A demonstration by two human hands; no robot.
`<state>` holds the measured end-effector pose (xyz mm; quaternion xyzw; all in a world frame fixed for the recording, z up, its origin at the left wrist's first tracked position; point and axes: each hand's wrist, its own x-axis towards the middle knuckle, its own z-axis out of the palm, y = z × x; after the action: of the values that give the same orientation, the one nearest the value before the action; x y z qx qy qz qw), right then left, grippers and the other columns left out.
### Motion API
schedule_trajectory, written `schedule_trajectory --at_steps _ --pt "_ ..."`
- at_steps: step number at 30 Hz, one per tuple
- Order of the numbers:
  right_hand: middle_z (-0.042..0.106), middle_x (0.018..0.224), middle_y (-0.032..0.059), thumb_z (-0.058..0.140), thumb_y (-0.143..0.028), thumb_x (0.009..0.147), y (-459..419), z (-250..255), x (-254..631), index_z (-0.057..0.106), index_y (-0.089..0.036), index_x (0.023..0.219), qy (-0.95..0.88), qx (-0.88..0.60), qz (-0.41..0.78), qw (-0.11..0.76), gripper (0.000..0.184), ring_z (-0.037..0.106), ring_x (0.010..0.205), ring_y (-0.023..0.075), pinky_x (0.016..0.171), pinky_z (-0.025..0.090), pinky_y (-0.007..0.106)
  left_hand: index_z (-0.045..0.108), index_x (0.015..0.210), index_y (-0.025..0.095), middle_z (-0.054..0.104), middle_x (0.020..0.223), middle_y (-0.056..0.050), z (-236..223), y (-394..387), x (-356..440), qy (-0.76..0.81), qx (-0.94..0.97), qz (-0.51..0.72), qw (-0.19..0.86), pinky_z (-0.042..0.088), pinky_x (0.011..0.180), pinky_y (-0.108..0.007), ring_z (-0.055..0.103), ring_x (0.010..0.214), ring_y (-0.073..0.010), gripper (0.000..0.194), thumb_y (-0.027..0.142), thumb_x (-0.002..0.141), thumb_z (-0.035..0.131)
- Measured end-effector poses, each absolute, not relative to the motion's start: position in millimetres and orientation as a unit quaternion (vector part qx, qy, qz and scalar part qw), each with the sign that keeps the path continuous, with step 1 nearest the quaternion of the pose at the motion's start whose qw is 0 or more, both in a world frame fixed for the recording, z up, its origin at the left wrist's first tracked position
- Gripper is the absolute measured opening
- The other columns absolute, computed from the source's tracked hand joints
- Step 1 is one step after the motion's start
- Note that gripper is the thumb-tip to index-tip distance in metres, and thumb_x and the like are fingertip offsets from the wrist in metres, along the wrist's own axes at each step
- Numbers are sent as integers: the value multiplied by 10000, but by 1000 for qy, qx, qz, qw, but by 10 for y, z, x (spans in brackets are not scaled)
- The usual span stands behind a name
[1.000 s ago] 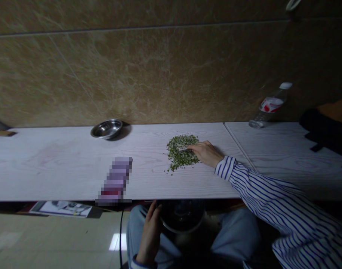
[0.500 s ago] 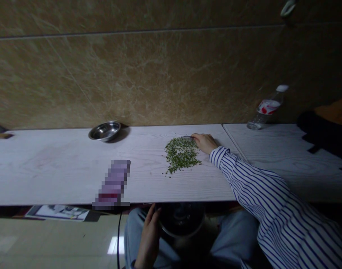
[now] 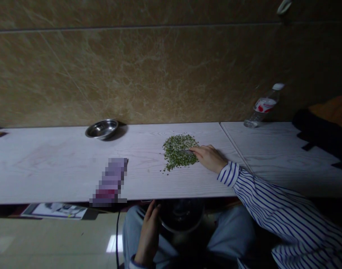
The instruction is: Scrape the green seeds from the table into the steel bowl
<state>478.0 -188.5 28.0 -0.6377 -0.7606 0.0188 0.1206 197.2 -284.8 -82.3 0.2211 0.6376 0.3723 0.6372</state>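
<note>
A thin patch of small green beans or seeds [image 3: 176,160] lies on the white wood-grain table [image 3: 142,183]. My right hand [image 3: 208,157], in a blue-striped sleeve, is closed on a thin grey flat tool [image 3: 184,151]. That tool reaches left into the green pieces; its exact kind is too small to tell. Below the table edge, my left hand [image 3: 150,231] wraps round the left rim of a dark, shiny bowl [image 3: 184,228] between the knees. The far part of this bowl is hidden under the table.
Near the wall stands a shallow steel bowl [image 3: 102,130]. A blurred purple, phone-like slab [image 3: 110,181] lies at the front edge. To the right are a clear plastic bottle [image 3: 262,106] and dark cloth [image 3: 322,130]. A black cable [image 3: 117,239] hangs at the left.
My right hand and the flat tool have moved from the far edge of the green pieces toward me, into their middle. My left hand stays on the dark bowl. The view has shifted slightly.
</note>
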Motion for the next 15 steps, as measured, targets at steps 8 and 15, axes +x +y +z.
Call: schedule_trajectory --at_steps 8,15 --pt "756 1116 102 455 -157 991 -2078 256 4689 671 -192 1243 -760 -639 10 114 334 684 1003 210 884 422 340 588 1349 153 664 1334 -150 -684 -2903 2049 628 215 406 628 488 1021 -311 604 1257 -235 446 206 909 529" --pt "768 1048 103 469 -131 982 -2293 217 4587 673 -174 1228 -780 -612 -1 131 323 690 962 201 855 413 341 663 1250 160 666 1330 -151 -669 -2941 2019 605 276 396 632 533 941 -289 639 1208 -241 382 195 885 555"
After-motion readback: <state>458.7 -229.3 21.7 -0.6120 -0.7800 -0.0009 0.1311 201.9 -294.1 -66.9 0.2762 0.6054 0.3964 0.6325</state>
